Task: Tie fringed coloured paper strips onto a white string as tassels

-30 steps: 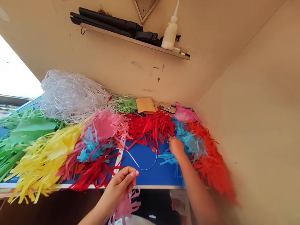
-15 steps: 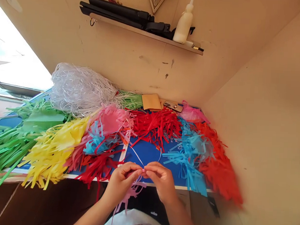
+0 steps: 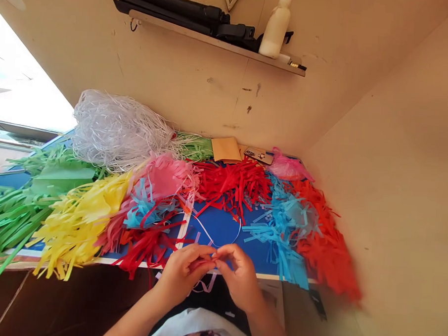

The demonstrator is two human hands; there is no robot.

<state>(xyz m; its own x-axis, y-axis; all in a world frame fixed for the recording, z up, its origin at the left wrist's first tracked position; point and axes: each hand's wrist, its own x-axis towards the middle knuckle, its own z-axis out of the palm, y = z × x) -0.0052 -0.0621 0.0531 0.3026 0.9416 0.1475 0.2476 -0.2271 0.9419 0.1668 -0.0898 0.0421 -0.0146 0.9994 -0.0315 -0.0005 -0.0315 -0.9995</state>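
Both hands meet at the table's front edge, fingertips almost touching. My left hand (image 3: 182,270) is closed in a pinch on a lilac tissue-paper fringe (image 3: 206,284); its strips hang below the hand and a few poke up above it. My right hand (image 3: 237,277) is pinched closed at the same spot, where a thin white string (image 3: 205,230) reaches the fingertips. That string curves over the blue tabletop (image 3: 216,219) in a loop. The exact join of paper and string is hidden by the fingers.
Fringed paper bunches cover the table: green (image 3: 17,218), yellow (image 3: 84,216), pink (image 3: 167,175), red (image 3: 234,183), blue (image 3: 284,225), orange-red (image 3: 328,247). A white string heap (image 3: 118,128), brown paper (image 3: 225,149) and phone (image 3: 258,155) lie behind. Above, a wall shelf (image 3: 215,39) holds a bottle (image 3: 275,29).
The fingers have shifted slightly and now hide the pink paper that showed between them. The lilac strips have swung, some now above my left hand. The view has tilted down slightly.
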